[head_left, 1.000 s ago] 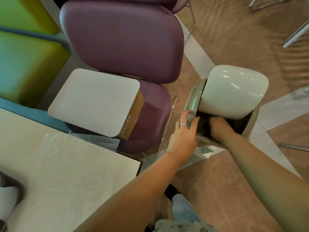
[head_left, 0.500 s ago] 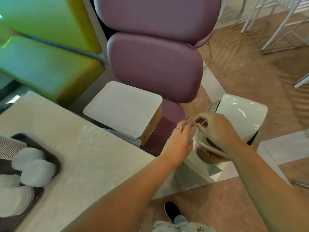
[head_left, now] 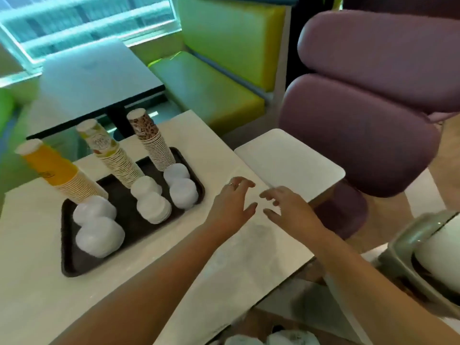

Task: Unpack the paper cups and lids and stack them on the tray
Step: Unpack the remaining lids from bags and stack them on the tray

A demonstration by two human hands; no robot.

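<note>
Here, both hands hover spread and empty over the pale tabletop [head_left: 236, 260]: left hand [head_left: 230, 206], right hand [head_left: 290, 210]. Ribbed paper cup stacks [head_left: 159, 148] and round white lids [head_left: 154, 207] stand on the dark rectangular tray [head_left: 129, 220].

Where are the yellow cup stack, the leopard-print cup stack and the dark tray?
yellow cup stack [head_left: 53, 170], head view, on the yellow side of the top cup.
leopard-print cup stack [head_left: 146, 129], head view, on the patterned side of the top cup.
dark tray [head_left: 128, 215], head view, on bare floor between lid piles.
</note>
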